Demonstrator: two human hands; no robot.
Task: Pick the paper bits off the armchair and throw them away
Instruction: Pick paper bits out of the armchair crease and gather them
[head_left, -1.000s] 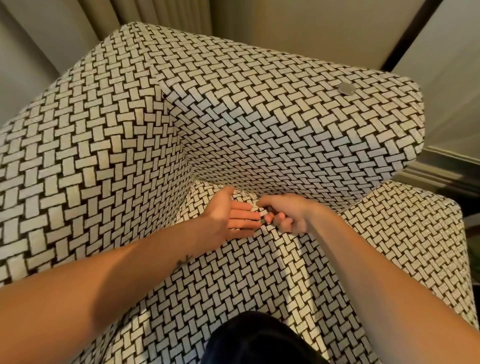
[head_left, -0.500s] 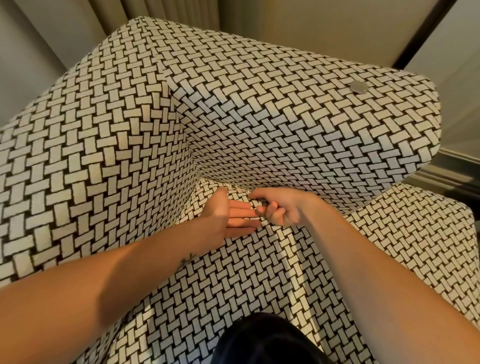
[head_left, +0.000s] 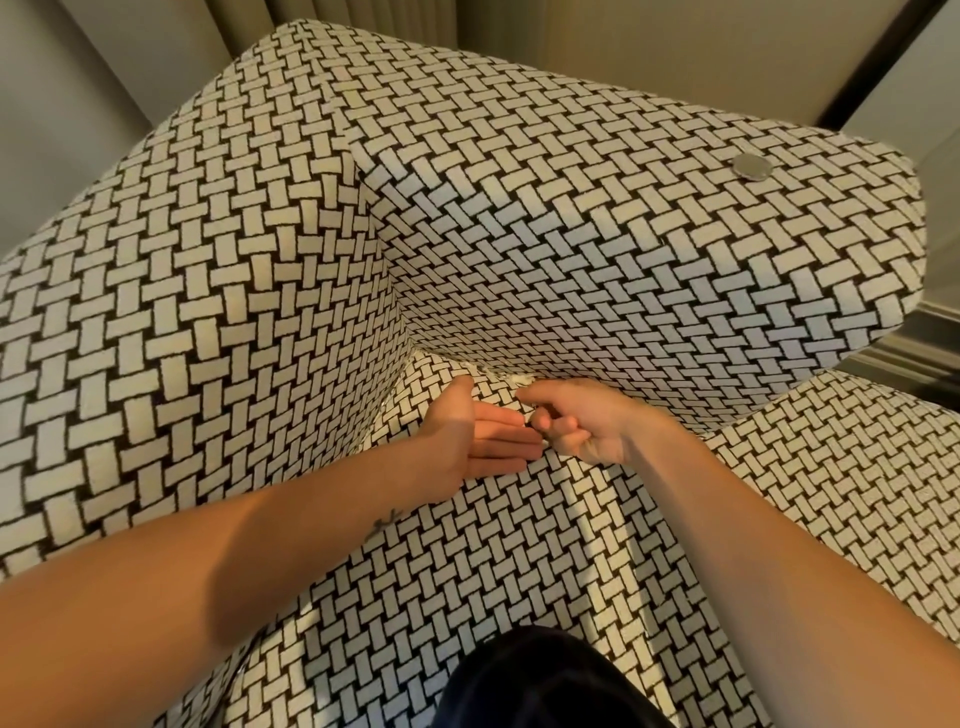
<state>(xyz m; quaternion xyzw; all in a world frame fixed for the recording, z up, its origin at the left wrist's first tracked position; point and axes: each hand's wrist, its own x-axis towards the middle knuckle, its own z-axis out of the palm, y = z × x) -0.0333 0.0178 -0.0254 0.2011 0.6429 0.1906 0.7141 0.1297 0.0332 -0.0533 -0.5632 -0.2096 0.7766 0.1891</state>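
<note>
The armchair is covered in a black-and-white woven pattern. Small white paper bits lie in the crease where the seat meets the upright cushion, and another scrap lies just to the left. My left hand lies flat on the seat, palm up and fingers straight, below that crease. My right hand has its fingers curled. Its thumb and forefinger are pressed together just under the paper bits, and I see nothing between them.
A round metal disc sits on top of the cushion at the upper right. My dark-clothed knee is at the bottom edge. Curtains and a wall stand behind the chair. A dark floor strip runs at the right.
Both hands have slid a little farther up the seat toward the crease. My right hand's pinched fingertips moved away from the left fingers and up to the paper bits.
</note>
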